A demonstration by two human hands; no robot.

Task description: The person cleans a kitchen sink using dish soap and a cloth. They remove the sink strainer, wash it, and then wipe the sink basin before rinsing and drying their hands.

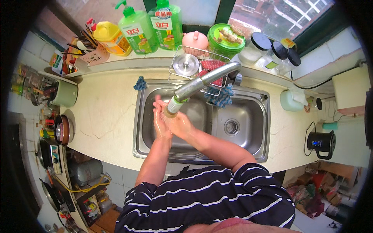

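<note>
My left hand point(161, 125) and my right hand point(181, 125) are together over the left basin of a stainless steel double sink point(136, 128). Both look wet, with palms turned up and nothing held in them. Directly above is the white-ribbed nozzle point(174, 105) of a chrome faucet point(193, 87), and water seems to run onto my palms. The nozzle covers part of my right hand's fingers; the left fingertips are blurred. In the right basin point(247, 128) a round drain strainer point(232, 127) shows.
Behind the faucet, a wire rack point(172, 78) holds a metal sink stopper point(186, 64) and a red cloth point(212, 64). Blue cloths point(220, 96) lie by the sink. Green dish soap bottles point(138, 32) line the sill. A black electric kettle point(321, 144) is at right, bowls point(64, 129) at left.
</note>
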